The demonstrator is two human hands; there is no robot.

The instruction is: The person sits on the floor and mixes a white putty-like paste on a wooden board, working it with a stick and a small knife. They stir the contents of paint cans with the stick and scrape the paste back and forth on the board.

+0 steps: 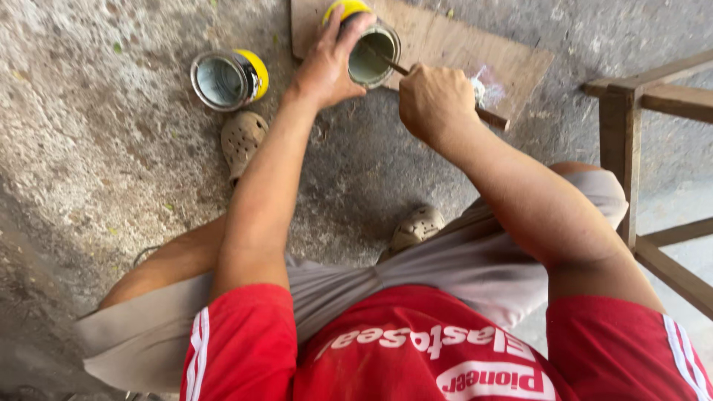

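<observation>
red shirt (416,349), rough concrete floor (96,141), plywood board (445,44), wooden frame (631,119)

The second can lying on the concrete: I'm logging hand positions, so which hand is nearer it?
Left. The left hand grips the open can just beside the lying can; the right hand, holding a stick, is beyond.

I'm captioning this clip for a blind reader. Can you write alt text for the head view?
Seen from above, a crouching person's left hand grips an open yellow can on a wooden board, while the right hand holds a stick dipped into it. A second open can lies on the concrete floor nearby.
</observation>
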